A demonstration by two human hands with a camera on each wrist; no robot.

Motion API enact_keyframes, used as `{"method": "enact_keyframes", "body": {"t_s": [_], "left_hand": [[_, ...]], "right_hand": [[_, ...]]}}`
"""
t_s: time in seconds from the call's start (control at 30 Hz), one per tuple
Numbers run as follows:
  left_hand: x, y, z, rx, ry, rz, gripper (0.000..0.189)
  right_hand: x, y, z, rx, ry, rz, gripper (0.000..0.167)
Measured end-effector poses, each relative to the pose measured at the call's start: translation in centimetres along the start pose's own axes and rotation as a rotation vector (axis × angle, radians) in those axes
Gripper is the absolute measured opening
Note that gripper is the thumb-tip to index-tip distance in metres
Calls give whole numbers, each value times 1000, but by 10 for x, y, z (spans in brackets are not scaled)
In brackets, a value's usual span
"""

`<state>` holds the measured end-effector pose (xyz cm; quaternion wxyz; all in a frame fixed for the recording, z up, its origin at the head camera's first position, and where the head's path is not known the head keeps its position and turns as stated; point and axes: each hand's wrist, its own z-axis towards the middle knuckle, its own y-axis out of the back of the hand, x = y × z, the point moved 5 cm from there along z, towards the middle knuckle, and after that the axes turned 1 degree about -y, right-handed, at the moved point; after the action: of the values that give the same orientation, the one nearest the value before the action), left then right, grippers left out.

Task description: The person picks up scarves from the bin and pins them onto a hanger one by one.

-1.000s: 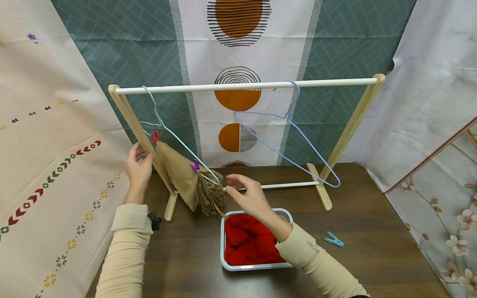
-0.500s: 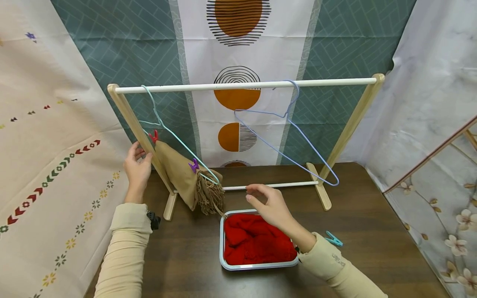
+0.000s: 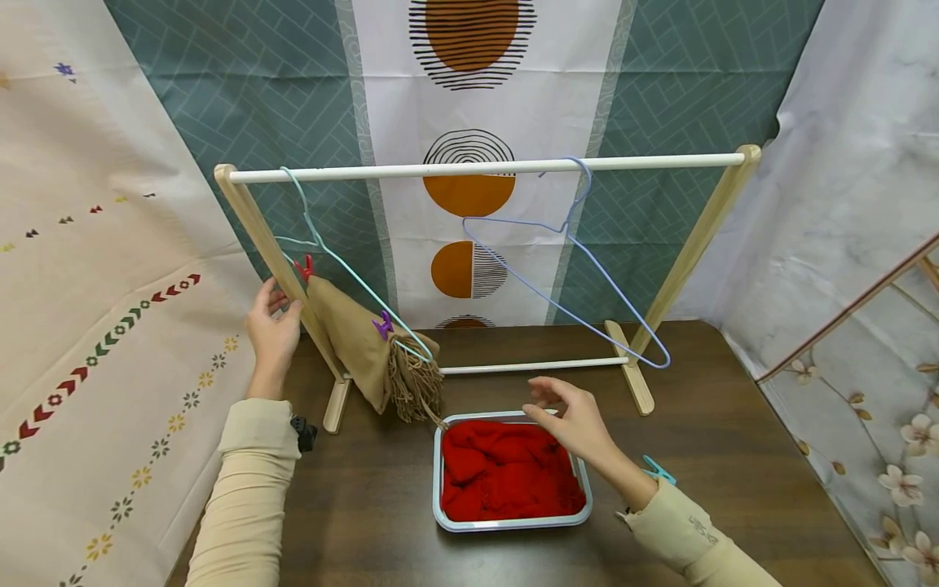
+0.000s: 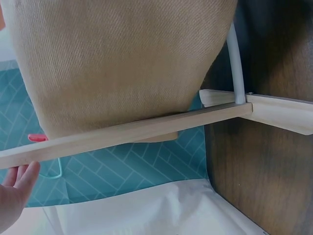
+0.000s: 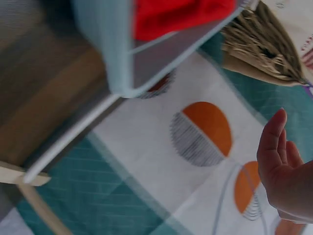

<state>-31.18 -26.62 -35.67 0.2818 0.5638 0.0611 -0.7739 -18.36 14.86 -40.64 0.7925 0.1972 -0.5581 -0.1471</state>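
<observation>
My left hand [image 3: 273, 330] rests its fingertips against the left wooden post [image 3: 273, 244] of a small clothes rack; the left wrist view shows fingers [image 4: 25, 177] touching the post's edge. Beside it a tan fringed scarf [image 3: 345, 338] hangs from a mint hanger [image 3: 352, 273], clipped by a red clothespin [image 3: 304, 267] and a purple clothespin [image 3: 383, 325]. My right hand [image 3: 575, 420] hovers near the back right corner of a tray [image 3: 438, 477] with folded red knit cloth [image 3: 499, 473] inside. Its fingers are loosely bent and hold nothing.
A periwinkle hanger [image 3: 597, 273] without cloth hangs on the right part of the white top rail [image 3: 469, 169]. A turquoise clothespin [image 3: 659, 470] lies on the dark wooden table [image 3: 352, 505], partly behind the right forearm. Patterned curtains [image 3: 293, 98] surround the table.
My right hand has moved away from the scarf's fringe, right and toward the front, to the tray's back right corner. My left hand stays at the post.
</observation>
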Motion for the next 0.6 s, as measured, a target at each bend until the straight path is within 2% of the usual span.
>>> {"method": "enact_keyframes", "body": {"t_s": [0.1, 0.37, 0.5, 0.6], "left_hand": [[0, 0, 0, 3, -4, 1, 50], [2, 0, 2, 6, 9, -16, 51], [3, 0, 2, 3, 8, -12, 51], [3, 0, 1, 3, 7, 0, 51]], "right_hand": [[-13, 4, -5, -23, -8, -11, 36], [-38, 9, -20, -67, 43, -50, 40], [-56, 10, -27, -41, 52, -86, 45], [-72, 11, -32, 7, 54, -44, 51]]}}
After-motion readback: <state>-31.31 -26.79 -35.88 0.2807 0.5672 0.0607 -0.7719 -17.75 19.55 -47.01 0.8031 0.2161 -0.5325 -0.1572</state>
